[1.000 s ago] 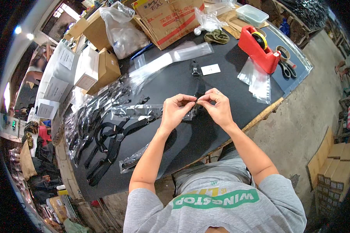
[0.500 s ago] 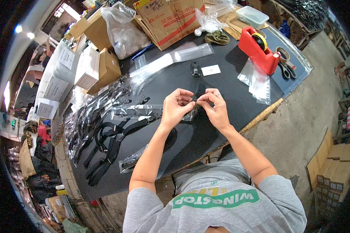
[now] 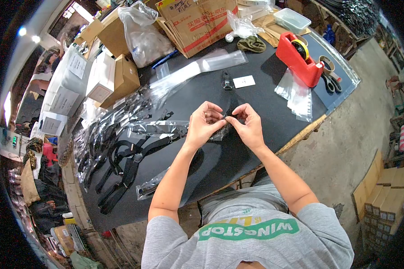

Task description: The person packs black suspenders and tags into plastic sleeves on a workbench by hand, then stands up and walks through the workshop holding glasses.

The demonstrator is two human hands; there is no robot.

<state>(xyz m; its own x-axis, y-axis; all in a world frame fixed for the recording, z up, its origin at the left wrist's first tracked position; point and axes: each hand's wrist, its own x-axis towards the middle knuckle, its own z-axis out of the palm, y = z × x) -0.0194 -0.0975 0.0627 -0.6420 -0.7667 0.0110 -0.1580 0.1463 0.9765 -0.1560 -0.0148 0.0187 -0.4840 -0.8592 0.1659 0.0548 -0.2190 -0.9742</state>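
My left hand [image 3: 204, 127] and my right hand [image 3: 247, 127] meet over the black table, thumbs and fingertips pinched close together. Between them is a small dark piece, too small to make out, on a black strap [image 3: 231, 101] that stretches away from me. At its far end lies a black clip [image 3: 227, 81], beside a small white card [image 3: 244, 81]. Under my left hand's fingers a bit of clear plastic shows. Left of my hands lie black straps [image 3: 131, 168] and a heap of bagged black straps [image 3: 107, 123].
A red tape dispenser [image 3: 296, 58], scissors [image 3: 331, 82] and clear bags [image 3: 296, 96] are at the right. Cardboard boxes [image 3: 202, 27], a plastic bag [image 3: 143, 38] and clear sleeves [image 3: 197, 67] lie at the back. One bagged item [image 3: 150, 184] lies near the front edge.
Both hands stay close together at nearly the same spot. The right hand's fingers have shifted slightly, its index finger lifting away from the thumb.
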